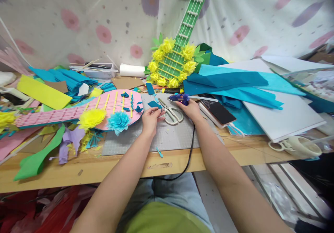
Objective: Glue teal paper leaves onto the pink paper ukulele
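Note:
My left hand pinches a small blue paper piece above the grey cutting mat. My right hand is closed round a blue hot glue gun, whose tip points left toward the paper piece; its black cord trails off the table edge. White-handled scissors lie on the mat between my hands. A pink paper guitar with a yellow flower and a blue flower lies just left of my left hand.
A green paper guitar ringed with yellow flowers leans against the back curtain. Blue paper sheets and white boards cover the right side, with a phone beside my right hand. Paper scraps litter the left. A cream mug stands at right.

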`<state>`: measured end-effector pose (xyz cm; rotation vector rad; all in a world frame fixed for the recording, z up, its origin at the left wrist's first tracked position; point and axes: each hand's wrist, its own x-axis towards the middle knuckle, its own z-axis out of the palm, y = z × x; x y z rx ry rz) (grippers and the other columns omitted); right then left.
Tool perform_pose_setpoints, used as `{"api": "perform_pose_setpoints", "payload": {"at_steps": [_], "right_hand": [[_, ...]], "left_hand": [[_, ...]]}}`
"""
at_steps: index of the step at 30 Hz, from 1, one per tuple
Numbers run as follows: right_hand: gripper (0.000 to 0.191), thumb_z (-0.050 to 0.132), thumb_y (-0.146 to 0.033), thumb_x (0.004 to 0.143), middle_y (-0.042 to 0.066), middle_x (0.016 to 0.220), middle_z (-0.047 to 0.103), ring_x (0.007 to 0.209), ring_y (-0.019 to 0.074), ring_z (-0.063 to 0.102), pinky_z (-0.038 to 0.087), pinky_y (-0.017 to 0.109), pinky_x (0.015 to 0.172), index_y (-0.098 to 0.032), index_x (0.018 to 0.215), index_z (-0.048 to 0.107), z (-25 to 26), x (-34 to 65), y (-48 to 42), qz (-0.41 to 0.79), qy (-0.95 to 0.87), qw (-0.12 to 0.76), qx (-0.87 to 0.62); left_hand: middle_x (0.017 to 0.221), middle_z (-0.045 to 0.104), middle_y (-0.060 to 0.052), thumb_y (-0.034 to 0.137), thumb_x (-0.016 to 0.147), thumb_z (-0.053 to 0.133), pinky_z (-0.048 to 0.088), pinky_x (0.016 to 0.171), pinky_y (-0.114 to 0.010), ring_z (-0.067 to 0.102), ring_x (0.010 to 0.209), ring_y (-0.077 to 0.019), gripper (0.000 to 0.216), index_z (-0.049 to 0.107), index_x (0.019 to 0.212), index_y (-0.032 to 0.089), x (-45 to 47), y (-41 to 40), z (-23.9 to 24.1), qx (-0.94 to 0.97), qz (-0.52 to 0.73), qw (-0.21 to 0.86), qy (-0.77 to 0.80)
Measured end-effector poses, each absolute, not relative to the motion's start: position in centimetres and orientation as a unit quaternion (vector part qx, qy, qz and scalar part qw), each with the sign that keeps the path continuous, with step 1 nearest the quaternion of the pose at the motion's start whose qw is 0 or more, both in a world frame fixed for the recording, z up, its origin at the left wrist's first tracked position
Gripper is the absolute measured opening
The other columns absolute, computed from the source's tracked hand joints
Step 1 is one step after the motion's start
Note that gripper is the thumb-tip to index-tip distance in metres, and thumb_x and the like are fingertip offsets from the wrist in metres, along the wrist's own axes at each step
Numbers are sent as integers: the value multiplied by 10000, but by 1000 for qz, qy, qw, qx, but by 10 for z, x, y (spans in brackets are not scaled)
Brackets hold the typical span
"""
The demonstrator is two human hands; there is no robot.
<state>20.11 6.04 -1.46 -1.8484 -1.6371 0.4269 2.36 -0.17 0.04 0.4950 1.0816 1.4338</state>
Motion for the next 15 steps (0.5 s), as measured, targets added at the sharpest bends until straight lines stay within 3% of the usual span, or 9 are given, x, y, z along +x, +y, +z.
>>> {"api": "perform_pose_setpoints", "payload": {"at_steps": [4, 8, 10, 13, 15], "right_hand": [[470, 702, -536, 643, 108, 906, 664, 880, 254, 602, 430, 324, 727, -185, 943, 617, 10, 210, 43, 126, -655, 304, -680], [342, 710, -507, 631, 56, 715, 605, 733, 214, 562, 371, 295, 620, -208, 683, 555, 34, 213, 19, 125, -643, 235, -718], [325, 683, -494, 658, 30, 652, 580, 661, 179, 531, 359, 288, 596, -208, 634, 529, 37, 201, 10, 197, -659, 244, -683], [296, 661, -468, 669, 13, 740, 611, 666, 135, 539, 409, 268, 617, -203, 737, 547, 32, 170, 5, 370, -639, 380, -557], [340, 670, -478, 652, 16, 786, 640, 668, 122, 565, 444, 265, 630, -199, 810, 555, 26, 148, 7, 485, -575, 426, -502]], "left_hand": [[753, 684, -34, 97, 706, 636, 514, 515, -210, 683, 685, -143, 110, 562, 776, 136, 20, -5, 5, 190, 622, 613, 449], [716, 640, 14, 112, 663, 685, 488, 522, -182, 637, 651, -93, 143, 586, 761, 148, 21, -7, 7, 160, 638, 616, 434], [622, 572, 49, 118, 647, 706, 425, 465, -141, 548, 534, -40, 150, 607, 757, 147, 22, -8, 8, 138, 638, 619, 437], [531, 477, 81, 114, 633, 719, 301, 386, -108, 392, 419, 4, 157, 622, 754, 140, 22, -8, 10, 114, 636, 640, 417], [520, 464, 83, 100, 632, 710, 253, 368, -107, 338, 398, 13, 149, 621, 747, 132, 22, -8, 10, 102, 637, 654, 395]]}}
